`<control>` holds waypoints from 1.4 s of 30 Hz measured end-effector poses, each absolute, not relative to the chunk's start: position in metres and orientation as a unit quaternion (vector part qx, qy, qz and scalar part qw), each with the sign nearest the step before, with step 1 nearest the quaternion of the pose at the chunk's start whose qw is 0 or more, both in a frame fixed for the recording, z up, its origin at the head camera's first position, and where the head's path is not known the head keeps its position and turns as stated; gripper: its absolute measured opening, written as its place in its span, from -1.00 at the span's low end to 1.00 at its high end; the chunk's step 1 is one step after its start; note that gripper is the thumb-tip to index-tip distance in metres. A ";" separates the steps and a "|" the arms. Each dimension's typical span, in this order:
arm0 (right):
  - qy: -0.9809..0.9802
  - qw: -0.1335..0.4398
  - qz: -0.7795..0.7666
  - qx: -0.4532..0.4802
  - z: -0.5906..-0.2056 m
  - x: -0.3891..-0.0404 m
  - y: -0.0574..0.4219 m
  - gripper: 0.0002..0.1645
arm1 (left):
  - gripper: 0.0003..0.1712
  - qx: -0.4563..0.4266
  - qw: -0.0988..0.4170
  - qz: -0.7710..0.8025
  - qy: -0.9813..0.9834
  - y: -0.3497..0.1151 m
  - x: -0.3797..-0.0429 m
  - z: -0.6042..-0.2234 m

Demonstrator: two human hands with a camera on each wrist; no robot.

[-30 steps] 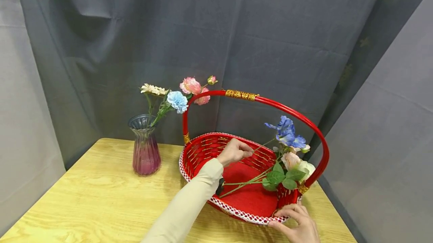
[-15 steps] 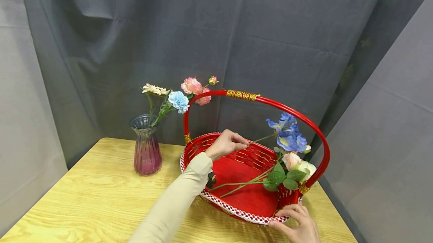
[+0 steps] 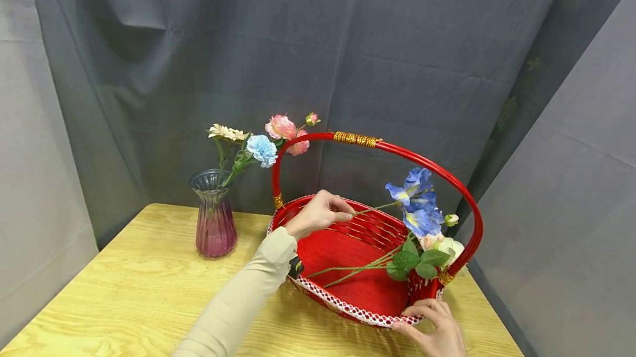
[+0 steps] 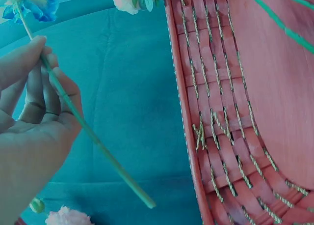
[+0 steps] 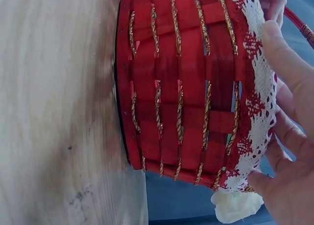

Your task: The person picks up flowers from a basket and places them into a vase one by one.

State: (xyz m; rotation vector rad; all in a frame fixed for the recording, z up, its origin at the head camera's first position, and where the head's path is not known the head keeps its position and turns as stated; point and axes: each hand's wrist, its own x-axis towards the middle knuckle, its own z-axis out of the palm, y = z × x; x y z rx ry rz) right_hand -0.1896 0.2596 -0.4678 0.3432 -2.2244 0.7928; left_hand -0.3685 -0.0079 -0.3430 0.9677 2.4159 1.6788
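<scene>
My left hand [image 3: 320, 214] pinches the stem of a blue iris [image 3: 422, 219] between thumb and fingertips, above the back of a red woven basket [image 3: 358, 249]. The stem [image 4: 100, 144] slants past the palm in the left wrist view, its lower end free. The blossom is over the basket's right end, in front of a pale pink flower [image 3: 430, 241] and a white flower [image 3: 452, 249], whose stems lie in the basket. At the front right corner, my right hand [image 3: 437, 326] grips the basket's lace-trimmed rim [image 5: 257, 131], thumb on one side and fingers on the other.
A purple-pink glass vase [image 3: 216, 230] stands left of the basket, holding a cream flower [image 3: 227, 132], a light blue flower [image 3: 261, 150] and pink blossoms [image 3: 281, 127]. The red handle [image 3: 422, 161] arches over the basket. A grey curtain [image 3: 248, 59] hangs behind the wooden table [image 3: 124, 291].
My left hand has moved left and slightly up from inside the basket, drawing the iris stem with it. The blossom has turned and now covers more of the pink flower. My right hand stays on the rim.
</scene>
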 end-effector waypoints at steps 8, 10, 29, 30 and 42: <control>-0.867 0.364 0.310 0.140 -0.466 -0.189 0.260 -0.52 | -0.85 0.305 0.007 0.533 0.789 -0.031 -0.364 -0.335; -0.869 0.362 0.308 0.135 -0.466 -0.189 0.260 -0.52 | -0.86 0.303 0.002 0.532 0.791 -0.036 -0.364 -0.334; -0.876 0.354 0.305 0.121 -0.466 -0.185 0.258 -0.56 | -0.83 0.299 0.008 0.526 0.796 -0.071 -0.359 -0.338; -0.874 0.355 0.307 0.123 -0.467 -0.185 0.258 -0.56 | -0.84 0.302 0.006 0.526 0.795 -0.074 -0.359 -0.339; -0.877 0.352 0.309 0.110 -0.466 -0.185 0.259 -0.54 | -0.86 0.306 -0.028 0.539 0.785 -0.107 -0.356 -0.338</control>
